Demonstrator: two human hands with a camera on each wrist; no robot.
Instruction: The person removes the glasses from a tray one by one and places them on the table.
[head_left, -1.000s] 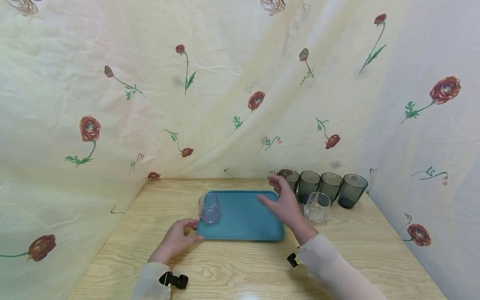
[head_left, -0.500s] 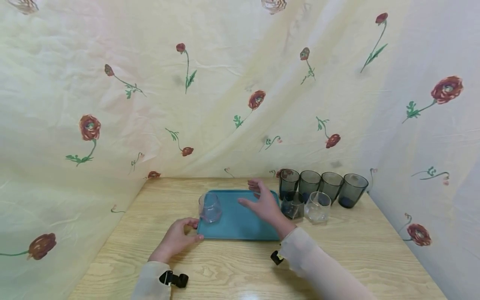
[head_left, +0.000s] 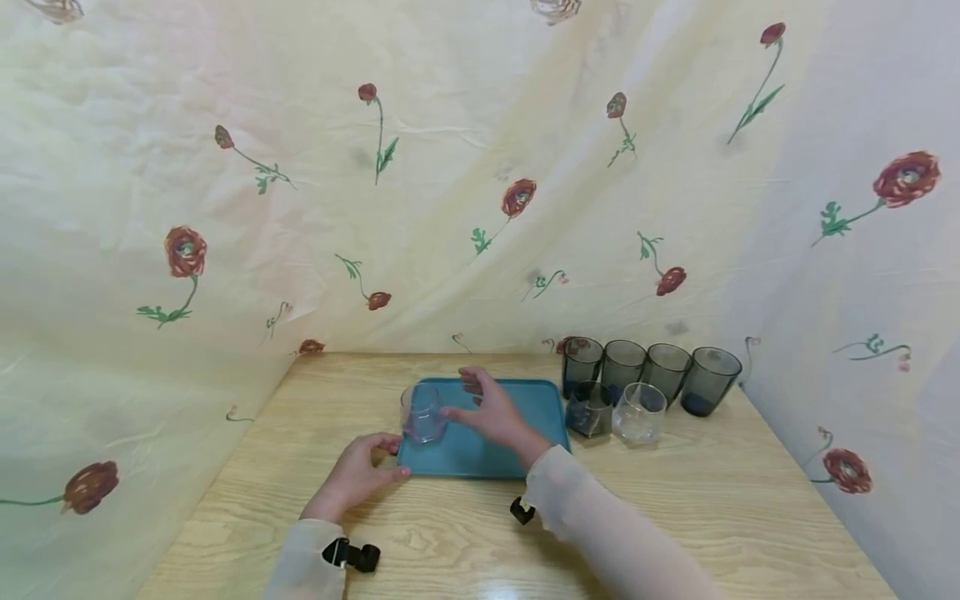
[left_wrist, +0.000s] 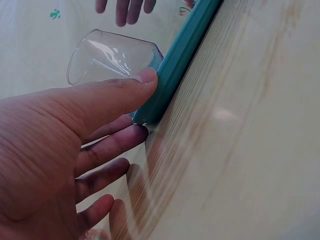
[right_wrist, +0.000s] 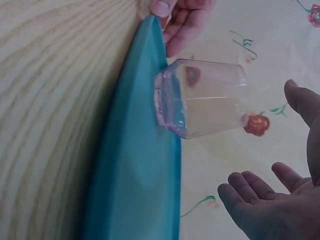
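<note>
A clear, faintly pink glass [head_left: 423, 414] stands upright on the left end of the blue tray [head_left: 480, 458]. At the tray's near left corner, my left hand [head_left: 358, 475] grips the edge, its thumb on the rim and its fingers round the side, as the left wrist view shows. My right hand [head_left: 495, 417] is over the tray, just right of the glass, thumb and fingers spread apart around nothing. In the right wrist view the glass [right_wrist: 207, 99] is apart from the fingers of my right hand [right_wrist: 272, 205].
Several tall dark glasses [head_left: 624, 371] line the back right of the wooden table [head_left: 450, 525]. In front of them stand a short dark glass [head_left: 589, 410] and a short clear glass [head_left: 640, 414]. Flowered cloth [head_left: 450, 250] hangs behind and at both sides.
My right hand has moved left across the tray, from beside the dark glasses to near the pinkish glass. The short dark glass has come into full view. My left hand stays at the tray corner.
</note>
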